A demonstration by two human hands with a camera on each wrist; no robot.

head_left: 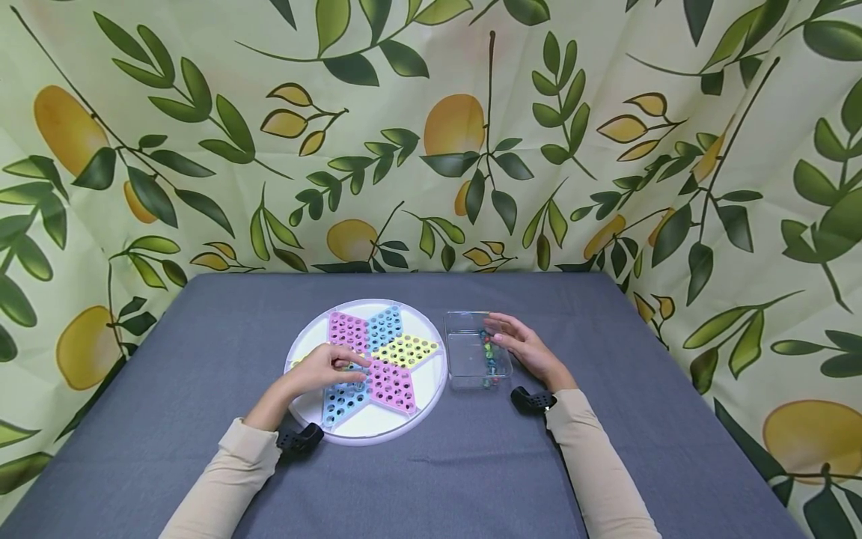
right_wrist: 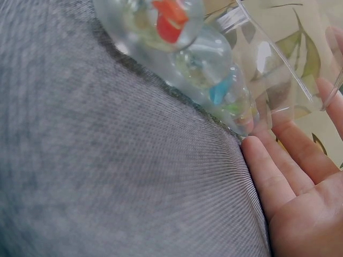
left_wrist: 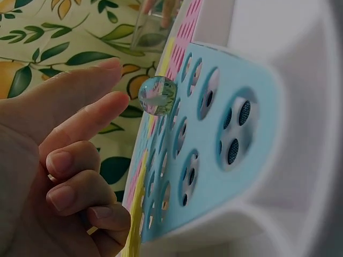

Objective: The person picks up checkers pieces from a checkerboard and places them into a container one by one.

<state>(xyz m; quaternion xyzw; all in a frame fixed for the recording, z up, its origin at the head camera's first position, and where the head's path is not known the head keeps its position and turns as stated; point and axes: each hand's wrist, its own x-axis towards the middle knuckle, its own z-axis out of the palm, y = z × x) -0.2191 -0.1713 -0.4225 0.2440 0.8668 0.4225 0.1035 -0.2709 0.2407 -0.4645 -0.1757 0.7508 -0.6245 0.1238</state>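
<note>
A round white board (head_left: 377, 428) carries a star of pink, blue and yellow perforated segments. My left hand (head_left: 328, 367) rests over its near-left part. In the left wrist view a clear glass marble (left_wrist: 157, 95) sits on the blue segment (left_wrist: 236, 176), right at the tips of my straight index and middle fingers (left_wrist: 102, 104); the other two fingers are curled. My right hand (head_left: 524, 349) lies with straight fingers against the right side of a clear plastic box (head_left: 463, 352) that holds several coloured marbles (head_left: 488, 358). The right wrist view shows the palm (right_wrist: 300, 209) touching the box wall (right_wrist: 278, 69).
The board and box stand on a table with a grey cloth (head_left: 202, 352). A leaf-and-lemon patterned curtain (head_left: 431, 135) closes in the back and both sides. Bare cloth lies to the left, the right and in front of the board.
</note>
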